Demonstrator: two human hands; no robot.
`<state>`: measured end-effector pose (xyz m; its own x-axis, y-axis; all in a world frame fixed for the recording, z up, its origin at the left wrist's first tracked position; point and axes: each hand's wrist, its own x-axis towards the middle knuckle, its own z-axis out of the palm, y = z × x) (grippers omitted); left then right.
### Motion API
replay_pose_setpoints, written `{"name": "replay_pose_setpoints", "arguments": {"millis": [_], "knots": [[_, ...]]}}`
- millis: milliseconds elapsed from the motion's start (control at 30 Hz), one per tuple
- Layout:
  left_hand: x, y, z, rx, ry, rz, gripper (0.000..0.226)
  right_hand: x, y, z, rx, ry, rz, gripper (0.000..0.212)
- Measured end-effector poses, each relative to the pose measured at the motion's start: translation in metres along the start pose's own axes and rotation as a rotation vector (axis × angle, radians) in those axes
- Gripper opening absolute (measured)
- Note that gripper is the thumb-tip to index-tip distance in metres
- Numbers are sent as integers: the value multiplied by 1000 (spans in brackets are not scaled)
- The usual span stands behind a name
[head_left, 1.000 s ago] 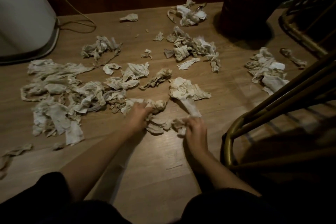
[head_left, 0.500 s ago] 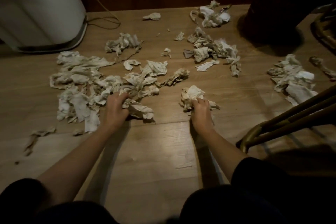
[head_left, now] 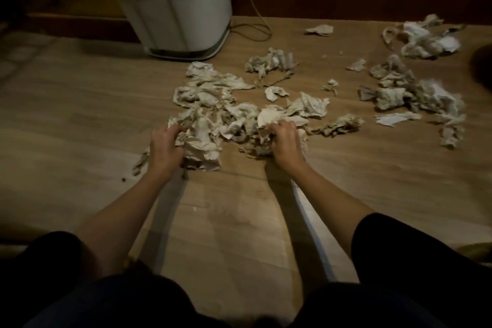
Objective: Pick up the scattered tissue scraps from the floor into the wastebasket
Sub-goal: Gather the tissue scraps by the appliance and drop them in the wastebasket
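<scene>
Tissue scraps (head_left: 239,104) lie on the floor (head_left: 80,120), more at right (head_left: 410,93).

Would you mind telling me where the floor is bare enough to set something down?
Bare floor lies left of the left hand, and between the forearms. It is crowded ahead of both hands, in the tissue pile, and rightward among the scraps.

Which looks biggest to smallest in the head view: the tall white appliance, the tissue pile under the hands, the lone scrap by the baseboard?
1. Tall white appliance
2. Crumpled tissue pile
3. Lone pale scrap; farther away, yet clearly smallest.
</scene>
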<state>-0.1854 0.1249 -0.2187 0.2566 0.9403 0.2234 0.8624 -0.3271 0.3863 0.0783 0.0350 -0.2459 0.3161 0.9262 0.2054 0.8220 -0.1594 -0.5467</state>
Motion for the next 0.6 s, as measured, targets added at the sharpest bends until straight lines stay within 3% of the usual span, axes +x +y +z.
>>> {"name": "replay_pose_setpoints", "arguments": {"millis": [133, 233, 333, 400, 500, 600], "knots": [[9, -14, 11, 46, -142, -39, 54, 23, -20, 27, -41, -203, -17, 56], [17, 2, 27, 13, -361, -145, 88, 26, -19, 45, -98, -465, -41, 80], [24, 13, 50, 122, -597, -142, 109, 19, -19, 53, -266, -429, -120, 66], [28, 17, 62, 218, -626, -125, 97, 7, -18, 58, -263, -323, -132, 54], [32, 22, 67, 205, -469, -68, 54, -13, -17, 65, -203, -187, -127, 46], [35, 19, 64, 236, -428, 8, 39, -9, -13, 63, -191, -278, -139, 43]]}}
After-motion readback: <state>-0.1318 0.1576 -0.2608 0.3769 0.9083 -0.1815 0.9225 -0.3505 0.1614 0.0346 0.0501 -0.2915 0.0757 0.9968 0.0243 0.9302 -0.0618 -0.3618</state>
